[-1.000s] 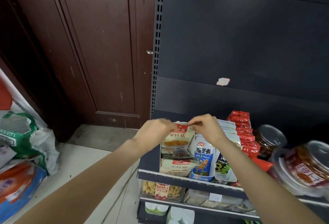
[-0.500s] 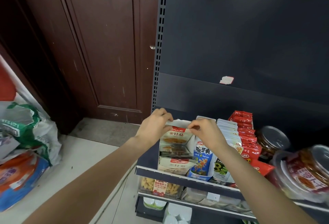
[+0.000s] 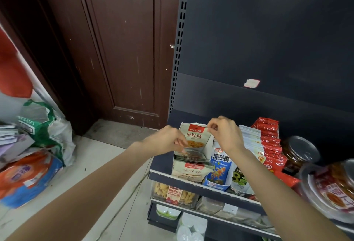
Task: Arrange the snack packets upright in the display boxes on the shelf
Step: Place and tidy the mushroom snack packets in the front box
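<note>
We are reaching both arms forward over the shelf [image 3: 201,183]. Our left hand [image 3: 164,142] is curling its fingers around the lower edge of the upright packet [image 3: 195,136], pinching it near the left wall of the display box [image 3: 207,145]. Our right hand [image 3: 226,135] is pinching the packet's top right corner between thumb and forefinger, knuckles bent, wrist angling down toward the camera. The packet is standing upright at the back of the box; more packets [image 3: 191,169] of the same kind are lying flat and slumping at the box's front.

Just right of the box, a blue packet [image 3: 220,168] is standing in its own carton, then rows of white packets [image 3: 251,141] and red packets [image 3: 270,141]. A dark jar [image 3: 298,152] and a clear tub [image 3: 333,187] are sitting further right; the tub's label is blurring, probably from lens distortion. Behind the shelf a dark back panel [image 3: 268,39] is rising. A brown door [image 3: 118,39] is standing to the left, with sacks [image 3: 38,135] piling on the pale floor [image 3: 107,164].
</note>
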Available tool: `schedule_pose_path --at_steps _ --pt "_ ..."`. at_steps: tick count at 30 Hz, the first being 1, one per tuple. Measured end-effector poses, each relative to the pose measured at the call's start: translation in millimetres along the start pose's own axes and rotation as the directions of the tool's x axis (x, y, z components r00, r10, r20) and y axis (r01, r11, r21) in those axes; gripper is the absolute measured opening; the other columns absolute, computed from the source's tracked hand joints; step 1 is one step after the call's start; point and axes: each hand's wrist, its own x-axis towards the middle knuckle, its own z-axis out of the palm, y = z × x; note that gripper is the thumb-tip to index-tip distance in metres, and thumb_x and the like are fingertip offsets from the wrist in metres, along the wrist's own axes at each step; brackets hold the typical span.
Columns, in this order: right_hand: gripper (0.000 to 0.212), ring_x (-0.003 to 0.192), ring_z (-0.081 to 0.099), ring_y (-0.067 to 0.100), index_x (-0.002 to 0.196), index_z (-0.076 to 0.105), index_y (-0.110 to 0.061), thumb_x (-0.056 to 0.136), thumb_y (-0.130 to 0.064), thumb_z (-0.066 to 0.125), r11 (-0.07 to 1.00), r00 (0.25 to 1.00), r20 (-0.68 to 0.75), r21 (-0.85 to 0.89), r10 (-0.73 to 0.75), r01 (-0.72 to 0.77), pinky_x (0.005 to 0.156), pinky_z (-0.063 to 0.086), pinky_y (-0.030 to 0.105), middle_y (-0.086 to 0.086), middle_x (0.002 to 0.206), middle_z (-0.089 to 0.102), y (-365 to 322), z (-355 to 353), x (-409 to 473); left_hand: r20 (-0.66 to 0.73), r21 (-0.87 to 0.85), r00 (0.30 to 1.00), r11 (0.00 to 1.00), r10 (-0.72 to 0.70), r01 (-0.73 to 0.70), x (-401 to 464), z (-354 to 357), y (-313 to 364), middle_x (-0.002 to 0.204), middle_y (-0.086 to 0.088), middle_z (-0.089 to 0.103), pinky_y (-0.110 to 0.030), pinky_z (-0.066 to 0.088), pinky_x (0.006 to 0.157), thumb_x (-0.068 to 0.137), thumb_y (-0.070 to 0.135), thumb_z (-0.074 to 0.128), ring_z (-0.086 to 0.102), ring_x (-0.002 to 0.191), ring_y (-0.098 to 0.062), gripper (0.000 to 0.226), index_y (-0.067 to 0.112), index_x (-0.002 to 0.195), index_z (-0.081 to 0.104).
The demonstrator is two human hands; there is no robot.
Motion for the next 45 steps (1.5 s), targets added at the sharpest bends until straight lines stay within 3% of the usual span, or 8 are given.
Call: schedule_pose_path --at_steps 4,8,16,22,29,33,38,45 --pt "0.01 0.083 0.06 0.016 0.096 0.069 -0.019 0.088 -0.022 0.064 1.0 1.0 0.005 -0.001 -0.026 0.026 0.067 0.053 0.032 0.0 0.094 0.062 1 -1 -1 0.051 -0.053 0.998 0.998 -0.038 0.041 5 6 2 0.112 0.0 0.068 -0.019 0.05 0.085 0.083 0.021 0.07 0.06 0.089 -0.003 0.036 0.013 0.118 0.065" --pt "0.011 0.083 0.06 0.017 0.098 0.069 -0.02 0.09 -0.023 0.061 0.998 0.999 0.011 -0.04 -0.045 0.045 0.067 0.053 0.033 0.001 0.097 0.061 1 -1 -1 0.089 -0.035 0.995 0.999 -0.036 0.04 6 7 5 0.111 0.0 0.069 -0.021 0.05 0.085 0.083 0.022 0.07 0.059 0.086 -0.001 0.032 0.013 0.114 0.068" --pt "0.021 0.089 0.063 0.019 0.108 0.068 -0.028 0.096 -0.028 0.05 0.984 0.996 0.028 -0.152 -0.085 0.088 0.07 0.052 0.031 -0.002 0.1 0.068 -1 -4 -7 0.008 0.096 0.999 0.995 -0.039 0.038 5 9 9 0.112 -0.001 0.067 -0.034 0.053 0.091 0.088 0.006 0.059 0.062 0.102 -0.014 0.024 0.016 0.107 0.068" --pt "0.019 0.099 0.061 0.018 0.107 0.07 -0.023 0.092 -0.024 0.058 0.998 0.994 0.103 0.054 -0.025 0.02 0.068 0.04 0.025 -0.003 0.107 0.068 0 -11 -3 -0.32 -0.081 0.947 0.997 -0.016 -0.011 -9 -22 14 0.097 0.011 0.06 -0.001 0.042 0.073 0.09 0.006 0.057 0.054 0.09 0.003 0.02 0.017 0.102 0.068" --pt "0.014 0.091 0.061 0.019 0.103 0.062 -0.018 0.09 -0.02 0.06 0.999 0.998 -0.053 -0.037 0.018 -0.02 0.061 0.041 0.024 0.001 0.106 0.062 -6 4 -3 -0.479 -0.351 0.861 0.936 -0.171 -0.009 -21 -45 18 0.09 0.012 0.068 -0.024 0.055 0.074 0.091 0.005 0.056 0.063 0.094 -0.006 0.022 0.025 0.091 0.066" --pt "0.034 0.094 0.061 0.02 0.122 0.054 -0.021 0.09 -0.022 0.061 0.998 0.998 -0.026 0.036 0.053 -0.052 0.068 0.045 0.025 0.002 0.126 0.047 -7 4 -3 -0.517 -0.348 0.834 0.937 -0.192 0.0 -24 -50 21 0.092 0.008 0.068 -0.025 0.055 0.075 0.09 0.007 0.058 0.063 0.093 -0.007 0.017 0.021 0.093 0.066" --pt "0.034 0.098 0.061 0.021 0.122 0.057 -0.021 0.088 -0.022 0.062 0.996 0.996 0.057 0.05 0.065 -0.068 0.07 0.047 0.028 0.004 0.121 0.054 -6 0 -4 -0.536 -0.351 0.819 0.937 -0.204 0.004 -32 -57 23 0.096 0.004 0.069 -0.024 0.054 0.075 0.09 0.008 0.058 0.062 0.092 -0.006 0.015 0.022 0.092 0.064" --pt "0.034 0.099 0.06 0.021 0.121 0.057 -0.021 0.088 -0.026 0.064 0.995 0.995 0.035 0.007 0.097 -0.097 0.071 0.046 0.029 0.003 0.121 0.054 -14 -5 -14 -0.546 -0.394 0.808 0.919 -0.224 -0.011 -52 -65 19 0.089 0.011 0.067 -0.022 0.053 0.076 0.089 0.007 0.059 0.062 0.092 -0.006 0.018 0.025 0.088 0.065"
